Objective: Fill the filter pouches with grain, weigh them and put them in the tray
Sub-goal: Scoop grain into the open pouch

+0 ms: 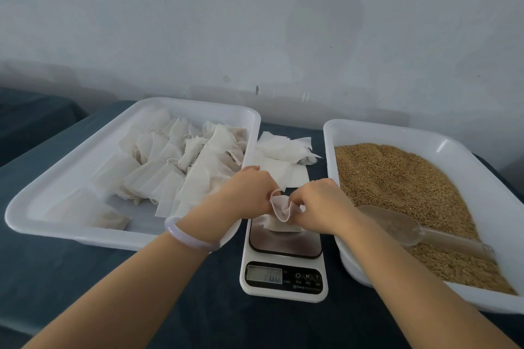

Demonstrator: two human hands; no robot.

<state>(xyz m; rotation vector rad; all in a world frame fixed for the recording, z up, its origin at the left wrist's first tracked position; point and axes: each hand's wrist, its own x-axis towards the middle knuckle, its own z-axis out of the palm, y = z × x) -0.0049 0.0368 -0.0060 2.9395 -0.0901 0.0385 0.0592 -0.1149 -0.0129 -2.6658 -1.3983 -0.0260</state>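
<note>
The fingers [271, 196] of the left hand [248, 193] and those of the right hand [323, 204] are curled. They pinch the mouth of one filter pouch [280, 214], one hand at each side edge. The pouch sits between the two hands at the centre of the frame. Its mouth is up at the fingers and its filled bottom sags onto the metal plate of the scale [283, 252], so its long axis runs roughly up and down. I cannot tell whether its full weight rests on the plate. The display [265, 275] shows digits too blurred to read with confidence.

The step in hand looks like closing the mouth during the weighing. The coming move would then carry the pouch toward the left of the frame, into the white tray [198, 103] that holds many filled pouches [175, 167]. The left hand is the nearer one, as its wrist crosses the tray's near right corner. Open floor shows along the tray's near edge, so there seems room to drop the pouch just over the rim.

Beyond the hands, between the trays, lies a loose stack of empty pouches [283, 150]. At the right of the frame a second white tray [397, 133] holds the grain [397, 178], with a clear scoop [397, 224] lying in it. A pale bracelet [190, 236] circles the left wrist. Everything stands on a tabletop [184, 306] under a dark blue cloth, against a plain pale wall [255, 22].
</note>
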